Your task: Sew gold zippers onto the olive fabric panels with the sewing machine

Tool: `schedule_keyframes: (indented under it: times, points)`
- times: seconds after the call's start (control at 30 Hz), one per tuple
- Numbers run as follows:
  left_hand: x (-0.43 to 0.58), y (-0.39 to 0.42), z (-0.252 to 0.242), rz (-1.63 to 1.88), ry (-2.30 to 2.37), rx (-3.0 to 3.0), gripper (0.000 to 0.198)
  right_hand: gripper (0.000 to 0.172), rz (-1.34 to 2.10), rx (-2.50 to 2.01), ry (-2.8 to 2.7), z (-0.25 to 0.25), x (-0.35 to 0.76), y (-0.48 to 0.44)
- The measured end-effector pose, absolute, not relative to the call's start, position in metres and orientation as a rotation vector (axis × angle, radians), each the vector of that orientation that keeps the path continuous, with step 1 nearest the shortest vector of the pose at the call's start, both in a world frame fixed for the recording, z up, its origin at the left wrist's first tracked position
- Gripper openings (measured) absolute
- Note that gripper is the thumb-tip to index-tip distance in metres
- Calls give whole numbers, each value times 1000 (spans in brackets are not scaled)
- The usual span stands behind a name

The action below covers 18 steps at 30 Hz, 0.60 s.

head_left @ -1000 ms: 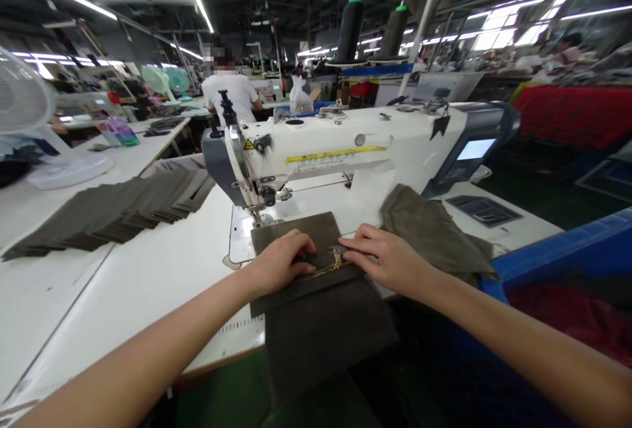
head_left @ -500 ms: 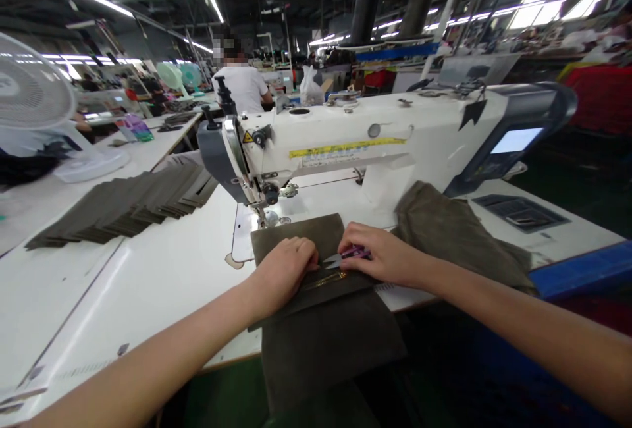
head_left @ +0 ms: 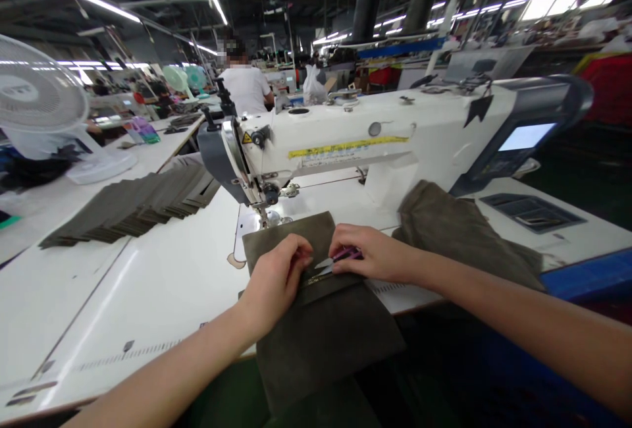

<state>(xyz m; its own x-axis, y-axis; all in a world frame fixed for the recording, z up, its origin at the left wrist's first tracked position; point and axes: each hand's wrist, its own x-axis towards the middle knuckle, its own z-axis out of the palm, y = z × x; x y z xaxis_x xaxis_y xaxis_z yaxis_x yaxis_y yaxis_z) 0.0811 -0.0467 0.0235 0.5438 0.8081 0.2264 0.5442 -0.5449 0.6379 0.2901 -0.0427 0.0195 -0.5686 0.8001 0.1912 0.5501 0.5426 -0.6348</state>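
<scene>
My right hand (head_left: pixel 368 253) is closed around thread snips (head_left: pixel 349 253) with purple handles, their blades pointing left toward my other hand. Just left of the blade tips, my left hand (head_left: pixel 274 276) has thumb and fingers pinched together; what is between them is too small to make out. Beneath both hands lies a dark olive fabric piece (head_left: pixel 326 342) that hangs over the table's front edge. A gold-toothed zipper (head_left: pixel 316 278) runs across it, partly covered by my fingers and the blades. The sewing machine's needle area (head_left: pixel 266 217) is just behind the fabric.
The white sewing machine (head_left: pixel 336 128) stands across the table. Stacked olive fabric pieces (head_left: pixel 133 204) lie at left, near a white fan (head_left: pixel 39 92). More crumpled olive fabric (head_left: pixel 444 230) rests at right. A person in a white shirt (head_left: pixel 244 89) sits beyond.
My right hand and the snips have shifted slightly left, bringing the blades closer to my left hand. The left hand has turned, its pinched fingers lifting a little. The fabric moved slightly left.
</scene>
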Motion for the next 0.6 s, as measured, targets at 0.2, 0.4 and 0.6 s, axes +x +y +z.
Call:
schedule_keyframes:
  times: [0.2,0.4,0.6]
  points:
    - [78,-49,17,763,1089,2177,7,10,757,-1036,-2367,17,280,-33]
    - [76,-48,11,786,1084,2157,7,10,822,-1049,-2370,16,274,-30]
    - [76,-47,10,793,1084,2148,7,12,845,-1037,-2390,13,272,-29]
